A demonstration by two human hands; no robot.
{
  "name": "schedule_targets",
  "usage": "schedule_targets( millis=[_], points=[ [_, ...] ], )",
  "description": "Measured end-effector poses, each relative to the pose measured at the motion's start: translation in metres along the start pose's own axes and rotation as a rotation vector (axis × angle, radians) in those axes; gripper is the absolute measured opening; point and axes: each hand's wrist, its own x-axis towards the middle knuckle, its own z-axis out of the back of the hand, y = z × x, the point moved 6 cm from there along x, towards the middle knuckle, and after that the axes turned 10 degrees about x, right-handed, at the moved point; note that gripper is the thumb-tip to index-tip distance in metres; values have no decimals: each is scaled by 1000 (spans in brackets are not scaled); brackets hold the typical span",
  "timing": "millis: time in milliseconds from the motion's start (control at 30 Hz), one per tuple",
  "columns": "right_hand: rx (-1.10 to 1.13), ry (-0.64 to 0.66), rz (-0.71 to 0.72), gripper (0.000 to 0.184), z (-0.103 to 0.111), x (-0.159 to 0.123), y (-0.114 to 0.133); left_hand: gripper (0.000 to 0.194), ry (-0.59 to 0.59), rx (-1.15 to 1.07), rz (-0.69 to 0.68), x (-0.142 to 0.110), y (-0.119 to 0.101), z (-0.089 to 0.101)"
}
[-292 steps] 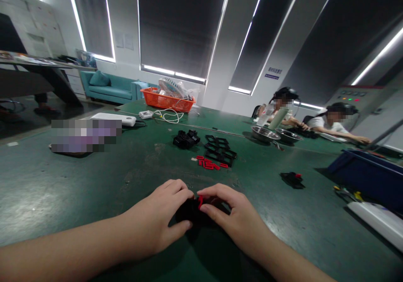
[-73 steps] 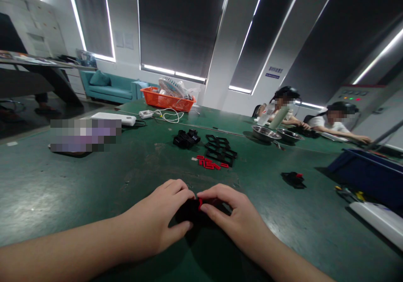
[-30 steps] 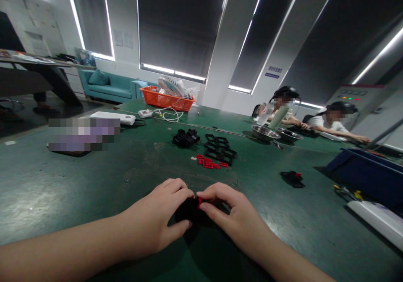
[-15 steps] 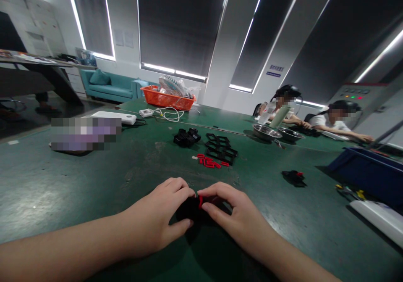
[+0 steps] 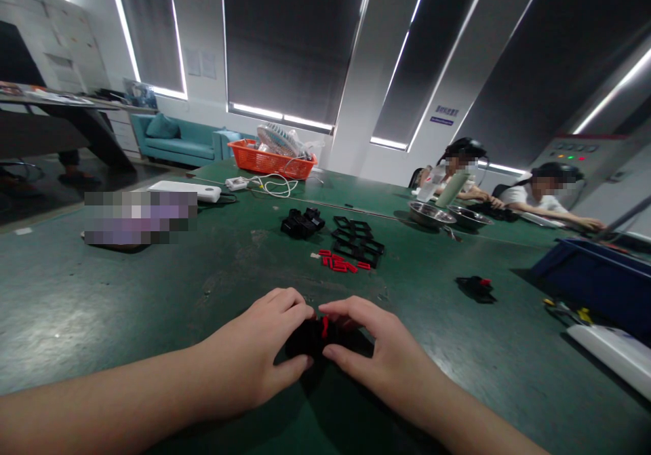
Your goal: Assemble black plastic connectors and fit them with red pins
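Clock hours are read from the person's hands, with 12 o'clock straight ahead. The green worktable [image 5: 228, 272] fills the lower view. Beyond its far edge, at 11 o'clock, sits a teal sofa [image 5: 175, 148]. 2 co-workers [image 5: 544, 199] lean at the table between 1 and 2 o'clock. A navy blue bin [image 5: 600, 285] stands between 2 and 3 o'clock. An orange plastic basket [image 5: 272, 163] with a fan [image 5: 277, 140] in it is between 11 and 12 o'clock. A white casing [image 5: 613, 353] lies at 3 o'clock, and 2 steel bowls [image 5: 430, 218] stand side by side between 1 and 2 o'clock.

The left hand [image 5: 267, 340] curls around the left side of a dark plastic part [image 5: 305, 336], holding it between thumb and fingers. The right hand [image 5: 381, 336] has thumb and forefinger parted about a red clip [image 5: 325, 327] at the part's middle; whether they press on anything, I cannot tell. The part sits between the 2 hands, in shadow, its outline mostly hidden.

At 12 o'clock lies a heap of black plastic blocks [image 5: 302, 224]; at 1 o'clock, flat black frames [image 5: 359, 245] lie close together. A black assembly [image 5: 475, 291] with a red bit rests well apart, between 2 and 3 o'clock. Smallest are the loose red clips [image 5: 340, 270], clustered just on the near side of the frames.
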Motion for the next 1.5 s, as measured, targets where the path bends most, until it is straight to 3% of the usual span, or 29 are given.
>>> schedule_targets(
  millis=[633,900,1267,1500],
  points=[
    [-93,32,-27,27,8,-1,7,31,10,-15,-4,-1,-2,1],
    [-133,59,-147,25,19,-2,5,31,21,4,12,-2,-1,0],
    [-170,3,-296,17,55,1,-17,37,3,47,10,-3,4,-3],
    [-305,-135,-367,16,92,4,-35,36,20,46,17,-4,4,-3]
  ],
)
